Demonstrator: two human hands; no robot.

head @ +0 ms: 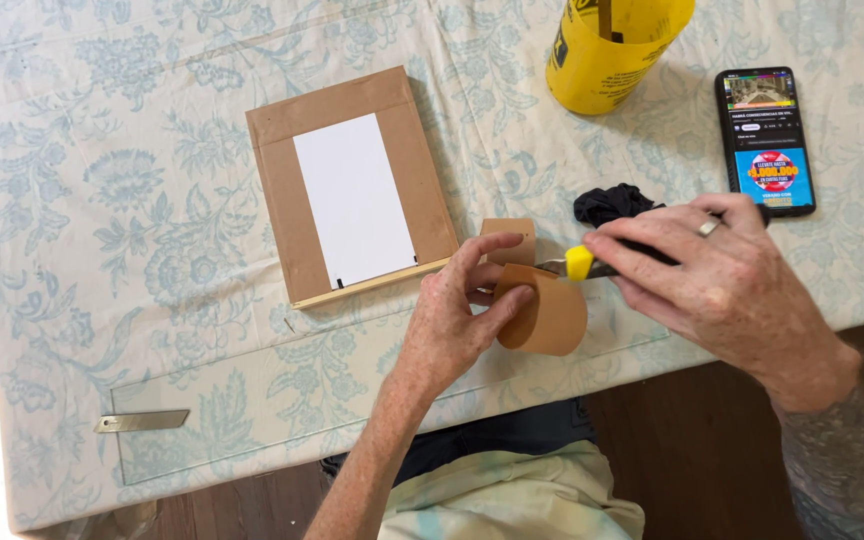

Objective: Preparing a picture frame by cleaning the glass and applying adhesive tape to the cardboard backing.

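We see the left hand [457, 315] pinching a curled strip of brown paper tape [544, 315] between thumb and fingers [477, 255], at the table's [72, 300] near edge. The right hand [717, 275] grips a yellow-handled utility knife [579, 264], its blade meeting the strip. A yellow plastic cup [607, 55] holds a stick. Nearby lie a brown-taped frame back [350, 185], a black smartphone [765, 140] and a dark cloth [612, 205].

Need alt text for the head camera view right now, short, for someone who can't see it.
Seen from above, the left hand holds a roll of brown tape while the right hand holds a yellow-tipped cutter against it. Beside them, on a table with a floral cloth, lie a brown board with a white sheet, a yellow cup, a phone and a dark cloth.
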